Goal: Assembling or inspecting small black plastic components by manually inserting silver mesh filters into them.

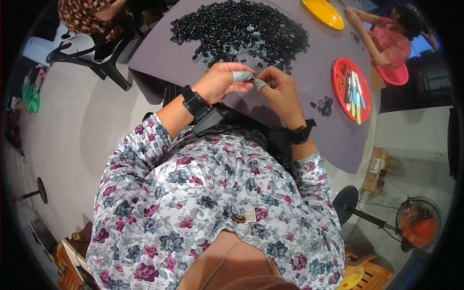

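Note:
Above the near edge of the table, my left hand (217, 82) and my right hand (281, 92) meet fingertip to fingertip. Between them they pinch a small black piece (252, 79), mostly covered by the fingers. Greyish wrapping covers a digit on each hand, and black straps circle both wrists. Just beyond my hands spreads a large heap of small black parts (241, 29), with thin silvery pins (232, 52) strewn through its near side. To the right of my right hand lies a small group of similar black parts (325, 106).
On the purple-grey table (309, 140), a red tray (337, 107) holds several knife-like tools with coloured handles. A yellow dish (325, 13) sits at the far side. A co-worker (394, 41) works at far right, another person (92, 17) sits far left. A standing fan (419, 222) is lower right.

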Available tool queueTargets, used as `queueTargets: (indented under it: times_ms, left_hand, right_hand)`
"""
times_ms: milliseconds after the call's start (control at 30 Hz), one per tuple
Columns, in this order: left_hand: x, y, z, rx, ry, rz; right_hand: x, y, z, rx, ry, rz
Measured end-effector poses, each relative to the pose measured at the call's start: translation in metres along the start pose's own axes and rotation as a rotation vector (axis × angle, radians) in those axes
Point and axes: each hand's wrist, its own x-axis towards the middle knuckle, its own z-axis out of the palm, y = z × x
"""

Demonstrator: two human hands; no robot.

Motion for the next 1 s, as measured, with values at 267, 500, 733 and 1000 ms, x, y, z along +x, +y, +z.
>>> queueTargets:
  times_ms: [267, 500, 733, 1000]
  left_hand:
    - [0.003, 0.0, 0.003, 0.03, 0.027, 0.003]
    - [0.004, -0.003, 0.004, 0.138, 0.04, -0.007]
    - [0.003, -0.005, 0.003, 0.172, 0.021, 0.002]
    - [0.001, -0.007, 0.008, 0.273, 0.032, 0.014]
  right_hand:
    - [-0.001, 0.004, 0.001, -0.068, 0.041, 0.007]
    - [-0.005, 0.003, 0.001, -0.048, 0.036, -0.016]
    - [-0.006, 0.006, -0.001, -0.131, 0.001, -0.04]
    - [-0.008, 0.006, 0.001, -0.129, 0.027, -0.006]
